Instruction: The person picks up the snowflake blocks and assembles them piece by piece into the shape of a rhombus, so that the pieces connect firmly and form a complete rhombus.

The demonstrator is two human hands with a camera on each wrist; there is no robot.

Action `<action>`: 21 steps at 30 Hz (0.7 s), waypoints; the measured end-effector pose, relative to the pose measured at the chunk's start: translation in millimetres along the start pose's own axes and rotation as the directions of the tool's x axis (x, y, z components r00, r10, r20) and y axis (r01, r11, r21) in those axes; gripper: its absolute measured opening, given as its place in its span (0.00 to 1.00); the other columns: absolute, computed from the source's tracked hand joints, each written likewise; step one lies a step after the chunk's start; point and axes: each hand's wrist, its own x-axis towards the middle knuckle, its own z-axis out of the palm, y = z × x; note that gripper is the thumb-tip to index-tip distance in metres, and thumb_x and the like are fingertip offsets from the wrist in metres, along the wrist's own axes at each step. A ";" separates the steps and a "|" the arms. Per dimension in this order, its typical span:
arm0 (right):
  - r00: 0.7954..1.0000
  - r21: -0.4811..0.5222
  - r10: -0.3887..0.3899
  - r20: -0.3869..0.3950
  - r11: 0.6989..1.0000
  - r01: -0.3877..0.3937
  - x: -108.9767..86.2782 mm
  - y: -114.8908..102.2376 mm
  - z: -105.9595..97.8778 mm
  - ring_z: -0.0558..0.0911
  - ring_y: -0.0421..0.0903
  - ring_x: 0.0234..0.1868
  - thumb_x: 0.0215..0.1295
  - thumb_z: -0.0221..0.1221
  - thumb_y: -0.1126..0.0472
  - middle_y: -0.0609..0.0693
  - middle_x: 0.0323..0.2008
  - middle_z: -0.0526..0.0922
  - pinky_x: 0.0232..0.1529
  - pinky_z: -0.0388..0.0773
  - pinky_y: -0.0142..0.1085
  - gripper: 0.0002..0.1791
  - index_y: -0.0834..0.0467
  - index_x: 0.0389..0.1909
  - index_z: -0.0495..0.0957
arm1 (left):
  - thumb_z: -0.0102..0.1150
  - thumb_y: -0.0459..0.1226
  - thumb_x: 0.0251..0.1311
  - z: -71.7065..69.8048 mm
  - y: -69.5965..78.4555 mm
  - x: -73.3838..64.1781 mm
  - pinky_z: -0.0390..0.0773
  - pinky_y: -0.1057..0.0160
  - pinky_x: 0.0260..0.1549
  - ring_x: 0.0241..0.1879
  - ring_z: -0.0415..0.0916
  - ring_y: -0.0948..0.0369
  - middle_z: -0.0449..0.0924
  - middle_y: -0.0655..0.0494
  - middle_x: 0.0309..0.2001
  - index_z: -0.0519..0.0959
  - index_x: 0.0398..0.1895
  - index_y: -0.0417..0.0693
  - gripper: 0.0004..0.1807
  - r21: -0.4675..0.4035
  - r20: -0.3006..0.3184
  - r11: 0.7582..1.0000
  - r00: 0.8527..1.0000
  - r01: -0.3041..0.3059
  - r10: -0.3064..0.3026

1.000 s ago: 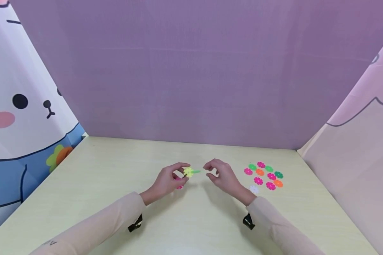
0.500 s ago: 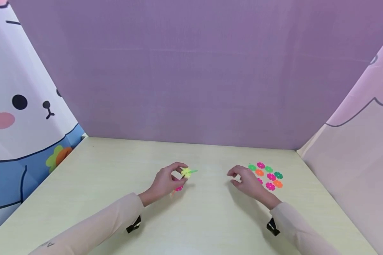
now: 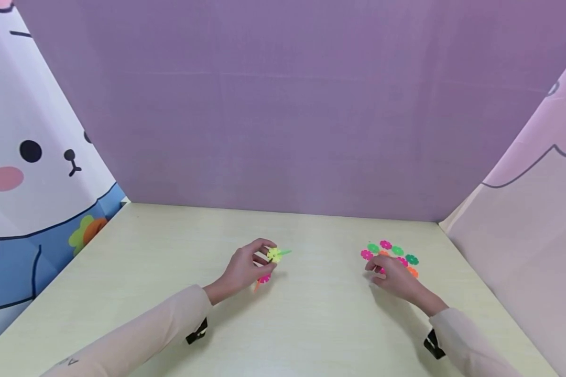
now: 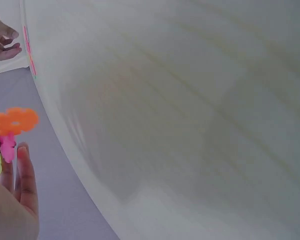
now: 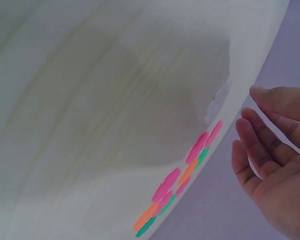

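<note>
My left hand (image 3: 242,268) pinches a small cluster of interlocking flower-shaped discs above the table. In it are a yellow disc (image 3: 274,255), a green disc (image 3: 285,252) seen edge-on, a pink disc (image 3: 264,279) and an orange disc (image 4: 15,120). Fingers hide part of the cluster. To the right, my right hand (image 3: 398,277) hovers by the loose discs with nothing in its loosely bent fingers. A white disc (image 5: 217,102) lies below it in the right wrist view; in the head view that hand hides it.
Loose discs lie flat on the pale table (image 3: 320,314) at the right, among them a dark green disc (image 3: 412,259), a light green disc (image 3: 397,250) and a pink disc (image 3: 385,244). A purple panel (image 3: 283,115) stands along the back, with printed cloth at both sides.
My right hand has moved right, away from the cluster, to the loose discs. My left hand has stayed almost in place, still holding the cluster, which is slightly tilted.
</note>
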 end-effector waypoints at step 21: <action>0.997 -0.006 0.054 0.060 0.999 -0.053 -6.4 11.2 0.1 0.74 0.43 0.34 0.47 0.63 0.74 0.49 0.31 0.77 0.35 0.77 0.34 0.11 0.63 0.34 0.77 | 0.64 0.30 0.49 -1.9 0.4 0.2 0.80 0.68 0.26 0.29 0.81 0.61 0.75 0.50 0.40 0.76 0.47 0.55 0.21 -0.041 0.030 0.999 0.999 -0.026 0.027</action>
